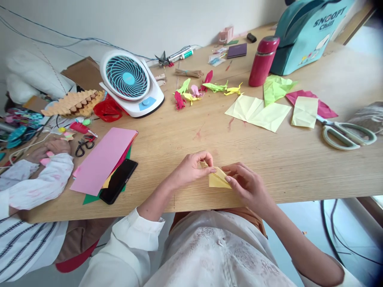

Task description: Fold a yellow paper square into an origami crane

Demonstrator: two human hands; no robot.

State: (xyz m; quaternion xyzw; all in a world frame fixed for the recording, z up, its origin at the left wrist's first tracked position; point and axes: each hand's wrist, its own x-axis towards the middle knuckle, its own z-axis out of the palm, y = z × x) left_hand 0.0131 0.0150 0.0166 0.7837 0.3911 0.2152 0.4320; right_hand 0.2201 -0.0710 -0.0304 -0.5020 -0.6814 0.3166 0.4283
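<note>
My left hand (pixel 193 168) and my right hand (pixel 247 184) both pinch a small folded piece of yellow paper (pixel 218 179) near the front edge of the wooden table (pixel 293 159). The left fingers press on its top left corner, while the right fingers hold its right side. The paper lies flat against the tabletop, partly hidden by my fingers.
Unfolded yellow sheets (pixel 259 112), green paper (pixel 277 87) and pink paper (pixel 324 107) lie beyond, with scissors (pixel 347 134) at right. Several folded paper cranes (pixel 206 89), a red flask (pixel 263 60), a fan (pixel 130 81), a teal bag (pixel 308 32), a pink sheet (pixel 103 159) and a phone (pixel 118 181) surround. Another person's hand (pixel 49 149) rests at left.
</note>
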